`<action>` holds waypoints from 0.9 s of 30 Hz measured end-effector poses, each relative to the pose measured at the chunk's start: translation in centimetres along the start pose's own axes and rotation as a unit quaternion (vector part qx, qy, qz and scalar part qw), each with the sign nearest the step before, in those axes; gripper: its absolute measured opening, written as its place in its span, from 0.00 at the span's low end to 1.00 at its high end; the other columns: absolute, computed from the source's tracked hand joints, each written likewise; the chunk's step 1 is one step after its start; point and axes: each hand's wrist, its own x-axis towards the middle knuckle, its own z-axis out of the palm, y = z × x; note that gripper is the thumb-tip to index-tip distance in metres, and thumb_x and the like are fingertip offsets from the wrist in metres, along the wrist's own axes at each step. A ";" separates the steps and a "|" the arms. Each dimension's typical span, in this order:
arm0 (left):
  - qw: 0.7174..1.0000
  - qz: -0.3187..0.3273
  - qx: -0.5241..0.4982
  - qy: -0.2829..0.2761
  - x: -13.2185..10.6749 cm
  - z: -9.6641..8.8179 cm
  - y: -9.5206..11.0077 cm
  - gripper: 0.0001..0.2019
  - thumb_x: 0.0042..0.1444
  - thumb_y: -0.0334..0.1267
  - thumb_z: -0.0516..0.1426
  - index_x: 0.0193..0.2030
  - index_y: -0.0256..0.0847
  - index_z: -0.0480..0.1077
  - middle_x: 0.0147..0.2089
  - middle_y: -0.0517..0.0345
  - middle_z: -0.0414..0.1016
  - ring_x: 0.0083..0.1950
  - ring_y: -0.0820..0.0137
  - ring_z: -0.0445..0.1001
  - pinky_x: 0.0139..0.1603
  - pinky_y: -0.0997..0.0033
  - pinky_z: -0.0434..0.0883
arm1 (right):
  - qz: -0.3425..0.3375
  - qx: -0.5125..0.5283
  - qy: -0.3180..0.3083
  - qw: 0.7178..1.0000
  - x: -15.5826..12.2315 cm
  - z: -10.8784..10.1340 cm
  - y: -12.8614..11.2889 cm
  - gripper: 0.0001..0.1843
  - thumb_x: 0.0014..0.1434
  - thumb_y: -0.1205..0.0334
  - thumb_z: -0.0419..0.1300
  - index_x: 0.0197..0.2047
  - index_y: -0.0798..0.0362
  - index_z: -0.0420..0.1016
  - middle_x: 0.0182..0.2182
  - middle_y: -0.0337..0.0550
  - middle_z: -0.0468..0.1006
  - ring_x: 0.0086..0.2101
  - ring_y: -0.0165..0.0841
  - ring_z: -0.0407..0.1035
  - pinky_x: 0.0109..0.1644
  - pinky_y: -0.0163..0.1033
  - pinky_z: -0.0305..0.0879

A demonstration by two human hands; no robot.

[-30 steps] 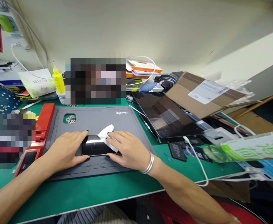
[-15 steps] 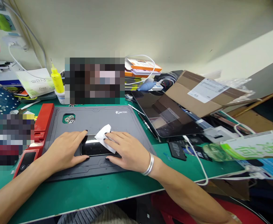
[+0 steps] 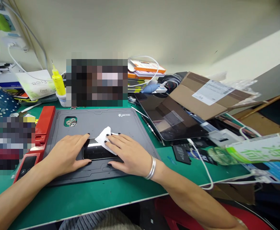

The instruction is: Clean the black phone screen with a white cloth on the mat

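A black-screened smartphone [image 3: 93, 152] lies flat on a dark grey work mat [image 3: 97, 119], with a bright reflection across its glass. My left hand [image 3: 66, 153] grips the phone's left end, thumb at the near edge and fingers at the far edge. Under the fingers of my right hand [image 3: 130, 156] a crumpled white wipe [image 3: 103, 135] is pressed on the screen. The right thumb rests by the phone's near edge. My right hand covers the phone's right end.
Left of the mat stands a red device [image 3: 45, 121]. Behind are a yellow needle bottle [image 3: 58, 83] and small metal parts [image 3: 71, 122] in the mat's cutout. To the right lie a tweezer-like tool [image 3: 151, 129], a large black screen panel [image 3: 168, 118], a cardboard box [image 3: 185, 88] and a white cable [image 3: 203, 163].
My right hand and the wipe have shifted slightly left over the screen. My left hand and the phone stay in place.
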 end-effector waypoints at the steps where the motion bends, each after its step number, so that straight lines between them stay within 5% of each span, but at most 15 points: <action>1: 1.000 -0.002 -0.004 -0.003 0.0 0.0 0.0 0.34 0.57 0.52 0.61 0.64 0.31 0.61 0.58 0.34 0.75 0.55 0.51 0.77 0.52 0.53 0.75 | 0.000 0.001 0.003 1.000 0.0 0.0 0.0 0.28 0.62 0.50 0.62 0.58 0.60 0.70 0.60 0.62 0.70 0.57 0.50 0.67 0.61 0.58 0.63; 16: 0.999 -0.026 -0.023 -0.033 0.1 -0.3 0.1 0.32 0.58 0.52 0.59 0.64 0.35 0.60 0.60 0.38 0.74 0.57 0.51 0.76 0.55 0.53 0.73 | -0.016 0.042 0.030 0.999 -0.2 -0.4 0.0 0.21 0.60 0.55 0.64 0.52 0.58 0.73 0.53 0.60 0.74 0.52 0.48 0.69 0.55 0.56 0.67; 27: 1.000 -0.010 -0.008 -0.019 0.1 -0.1 0.0 0.32 0.59 0.52 0.59 0.63 0.34 0.61 0.59 0.36 0.74 0.56 0.51 0.76 0.54 0.53 0.73 | -0.043 0.043 -0.020 0.998 0.3 0.3 -0.8 0.32 0.61 0.48 0.62 0.61 0.61 0.68 0.64 0.61 0.66 0.63 0.49 0.60 0.67 0.58 0.54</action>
